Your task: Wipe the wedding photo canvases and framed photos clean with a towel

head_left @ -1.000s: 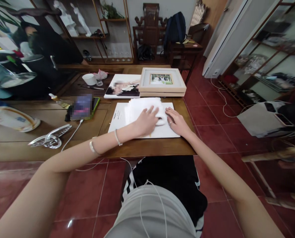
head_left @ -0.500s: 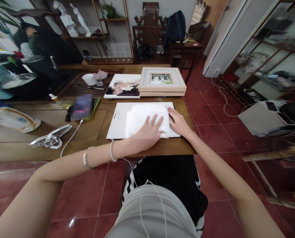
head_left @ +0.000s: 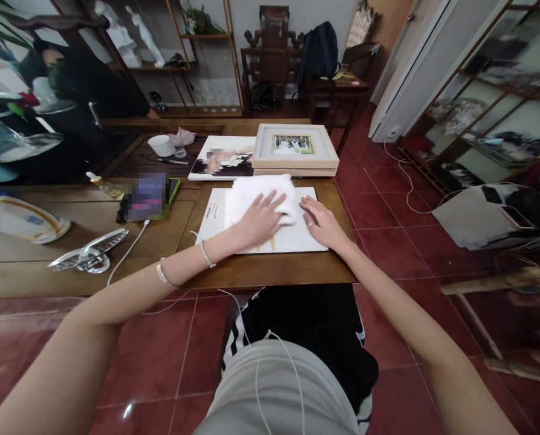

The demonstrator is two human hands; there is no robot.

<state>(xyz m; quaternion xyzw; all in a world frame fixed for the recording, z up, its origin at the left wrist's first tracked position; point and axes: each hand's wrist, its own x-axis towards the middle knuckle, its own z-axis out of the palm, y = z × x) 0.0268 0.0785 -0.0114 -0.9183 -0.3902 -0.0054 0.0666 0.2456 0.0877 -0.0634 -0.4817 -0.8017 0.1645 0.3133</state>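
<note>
A folded white cloth (head_left: 247,192) lies on a flat white board (head_left: 213,226) at the front of the wooden table. Fingers spread, my left hand (head_left: 261,219) presses flat on the cloth. My right hand (head_left: 320,222) rests on the board's right side, its fingers stretched out and apart from the cloth. Some yellowish marks show on the board just below my left hand. Small dark print runs along the board's left side.
Behind the board lie a photo print (head_left: 222,158) and stacked wooden picture frames (head_left: 296,147). To the left are a phone (head_left: 147,196) on a white cable, a shiny silver object (head_left: 88,251), a dropper bottle (head_left: 104,186) and a white bowl (head_left: 161,145). A person in dark clothing is at the far left.
My left hand and the white cloth have moved away from me and slightly left over the board, uncovering its near part. My right hand stays at the right side.
</note>
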